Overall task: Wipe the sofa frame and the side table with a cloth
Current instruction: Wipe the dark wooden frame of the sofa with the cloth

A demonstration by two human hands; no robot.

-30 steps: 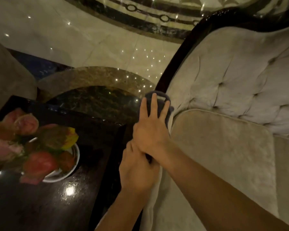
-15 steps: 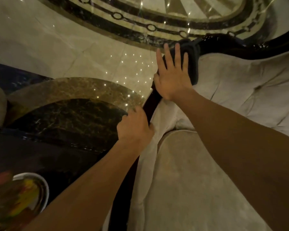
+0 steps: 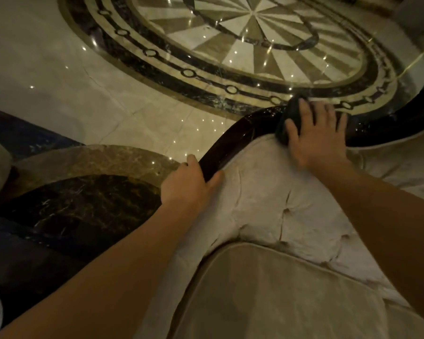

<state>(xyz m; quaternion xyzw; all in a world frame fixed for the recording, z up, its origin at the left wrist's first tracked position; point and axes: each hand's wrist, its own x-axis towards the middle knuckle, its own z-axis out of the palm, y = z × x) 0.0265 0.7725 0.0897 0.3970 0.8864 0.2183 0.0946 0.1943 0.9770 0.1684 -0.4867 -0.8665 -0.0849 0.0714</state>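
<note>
right hand (image 3: pixel 316 135) pressing cloth (image 3: pixel 290 123), sofa frame (image 3: pixel 233 140)

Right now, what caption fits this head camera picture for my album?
Right hand presses a dark cloth on the sofa frame; left hand grips it.

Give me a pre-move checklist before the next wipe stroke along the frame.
1. Cloth under right hand: ok, the flat palm presses it down.
2. Cloth on frame, not on the upholstery: ok, it sits on the dark top rail, its lower edge at the fabric seam.
3. Left hand bracing: ok, it grips the frame lower down, apart from the cloth.
4. Rail ahead clear: ok, the visible stretch to the right is bare and glossy.
5. Rail already wiped clean: cannot tell, the light is too dim.
6. Side table wiped: cannot tell, it is hardly in view.
</note>
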